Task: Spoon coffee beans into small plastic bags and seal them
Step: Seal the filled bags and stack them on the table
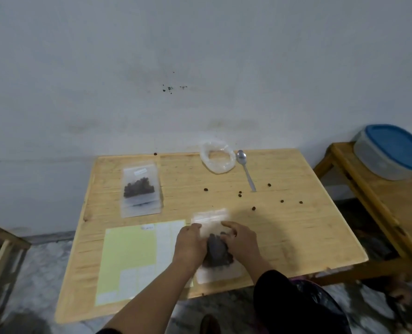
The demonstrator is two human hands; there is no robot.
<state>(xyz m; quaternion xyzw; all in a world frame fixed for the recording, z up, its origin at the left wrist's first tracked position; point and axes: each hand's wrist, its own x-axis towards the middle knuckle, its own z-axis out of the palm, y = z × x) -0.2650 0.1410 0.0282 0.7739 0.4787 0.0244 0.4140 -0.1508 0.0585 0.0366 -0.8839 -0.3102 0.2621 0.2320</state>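
A small clear plastic bag (211,219) with a dark heap of coffee beans lies near the front of the wooden table (296,237). My left hand (190,247) and my right hand (242,241) lie on either side of it, fingers curled against the plastic around the beans. The picture is blurred here, so the grip is unclear. A second bag with beans (139,189) lies flat at the back left. A metal spoon (246,169) rests at the back, beside a rolled-down clear bag (217,156). Several loose beans (253,208) are scattered on the table.
A yellow and white label sheet (132,256) lies at the front left, partly under my left hand. To the right stands another wooden table (393,201) carrying a blue-lidded tub (393,150). A wall rises right behind the table. A wooden frame (2,249) is at far left.
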